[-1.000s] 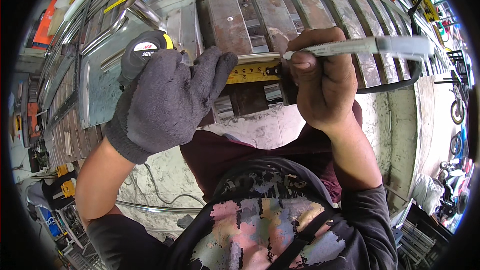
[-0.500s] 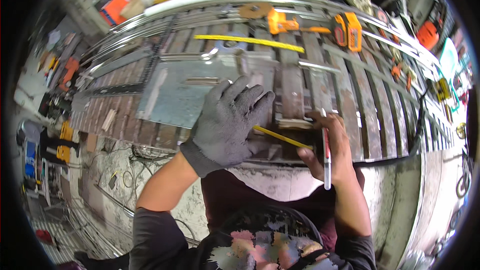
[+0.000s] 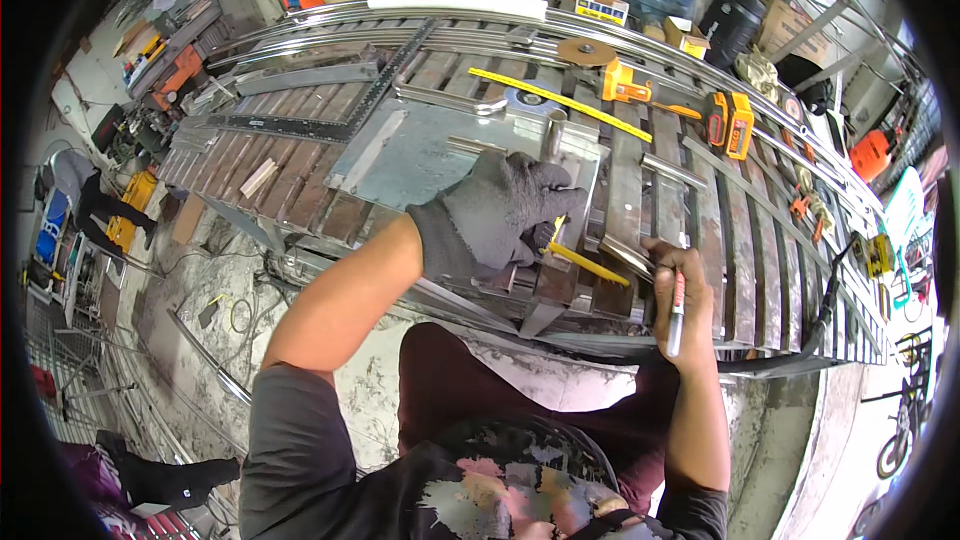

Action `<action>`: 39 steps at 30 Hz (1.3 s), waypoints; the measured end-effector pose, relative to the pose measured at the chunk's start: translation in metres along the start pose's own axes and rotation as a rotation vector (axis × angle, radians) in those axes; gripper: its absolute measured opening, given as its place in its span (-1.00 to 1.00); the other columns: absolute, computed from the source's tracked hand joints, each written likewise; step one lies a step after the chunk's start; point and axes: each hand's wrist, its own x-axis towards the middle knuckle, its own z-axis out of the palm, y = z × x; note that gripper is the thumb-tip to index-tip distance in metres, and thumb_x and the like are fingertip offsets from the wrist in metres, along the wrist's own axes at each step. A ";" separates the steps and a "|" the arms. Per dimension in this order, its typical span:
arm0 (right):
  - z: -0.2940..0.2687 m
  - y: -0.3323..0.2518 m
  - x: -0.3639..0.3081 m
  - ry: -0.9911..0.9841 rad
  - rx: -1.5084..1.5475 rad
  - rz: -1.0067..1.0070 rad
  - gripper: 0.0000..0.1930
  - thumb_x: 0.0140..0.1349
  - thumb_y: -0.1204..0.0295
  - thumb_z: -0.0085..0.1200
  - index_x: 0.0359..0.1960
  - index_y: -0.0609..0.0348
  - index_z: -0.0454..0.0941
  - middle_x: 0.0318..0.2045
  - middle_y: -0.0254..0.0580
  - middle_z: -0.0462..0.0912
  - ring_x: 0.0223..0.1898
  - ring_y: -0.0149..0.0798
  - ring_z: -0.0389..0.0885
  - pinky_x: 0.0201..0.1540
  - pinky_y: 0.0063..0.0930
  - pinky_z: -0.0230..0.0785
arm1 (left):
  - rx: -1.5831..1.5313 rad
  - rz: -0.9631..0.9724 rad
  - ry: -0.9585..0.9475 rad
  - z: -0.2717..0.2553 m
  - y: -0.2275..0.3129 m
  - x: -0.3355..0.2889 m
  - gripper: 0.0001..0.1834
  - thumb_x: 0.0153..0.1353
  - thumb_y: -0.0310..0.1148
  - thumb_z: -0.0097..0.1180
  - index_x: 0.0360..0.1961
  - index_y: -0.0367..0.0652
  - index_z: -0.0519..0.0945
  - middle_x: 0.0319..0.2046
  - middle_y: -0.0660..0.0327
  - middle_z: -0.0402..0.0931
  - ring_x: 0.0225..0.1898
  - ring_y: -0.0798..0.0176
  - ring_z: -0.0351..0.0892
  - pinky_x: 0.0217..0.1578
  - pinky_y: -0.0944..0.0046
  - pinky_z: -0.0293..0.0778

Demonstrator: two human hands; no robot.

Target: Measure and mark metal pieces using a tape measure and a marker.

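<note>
My left hand [image 3: 505, 208], in a grey glove, is closed at the near edge of the slatted metal bench, its fingers curled on one end of a short yellow measuring strip [image 3: 592, 265]. The strip slants down to the right, its other end bare. My ungloved right hand [image 3: 688, 290] grips a marker pen [image 3: 676, 325] with a red band and pale barrel, pointing toward me. Its fingertips are at the end of a narrow metal piece [image 3: 628, 254]; whether they hold it I cannot tell. Beyond my left hand lies a grey metal sheet [image 3: 385, 160].
A black carpenter's square [image 3: 365, 115] lies on the sheet's far left. A longer yellow measuring strip [image 3: 560, 103], a yellow angle grinder [image 3: 625, 83] and its battery end [image 3: 735, 125] lie farther back. Metal tubes [image 3: 460, 22] line the far edge. A person [image 3: 80, 195] stands at left.
My left hand has gone from spread fingers to curled ones on the yellow strip. My right thumb has come away from the strip's other end. The whole view has shifted.
</note>
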 end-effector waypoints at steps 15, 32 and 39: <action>-0.027 -0.029 0.077 -0.044 -0.472 -0.254 -0.61 0.54 0.35 0.48 0.13 0.23 0.49 0.09 0.29 0.80 0.10 0.49 0.75 0.23 0.13 0.59 | 0.302 -0.847 0.736 0.007 -0.086 -0.076 0.04 0.25 0.07 0.63 0.68 -0.15 0.56 0.47 -0.20 0.64 0.40 -0.34 0.68 0.46 -0.25 0.53; 0.083 0.046 0.270 -0.269 -0.764 -0.163 -0.69 0.51 0.61 0.15 0.22 0.13 0.64 -0.06 0.29 0.89 0.08 0.37 0.90 0.12 0.28 0.72 | 0.372 -0.888 0.751 0.038 -0.119 -0.077 0.17 0.32 0.33 0.51 0.76 -0.14 0.41 0.73 -0.14 0.40 0.74 -0.42 0.28 0.71 -0.64 -0.05; -0.016 0.015 0.205 -0.014 -0.738 -0.385 -0.57 0.50 0.59 0.10 0.34 -0.04 0.61 0.00 0.15 0.87 -0.02 0.33 0.89 0.01 0.23 0.73 | 0.089 -0.734 0.989 0.037 -0.114 -0.083 -0.20 0.66 -0.09 0.37 0.79 -0.11 0.43 0.55 -0.22 0.62 0.53 -0.22 0.63 0.59 -0.28 0.46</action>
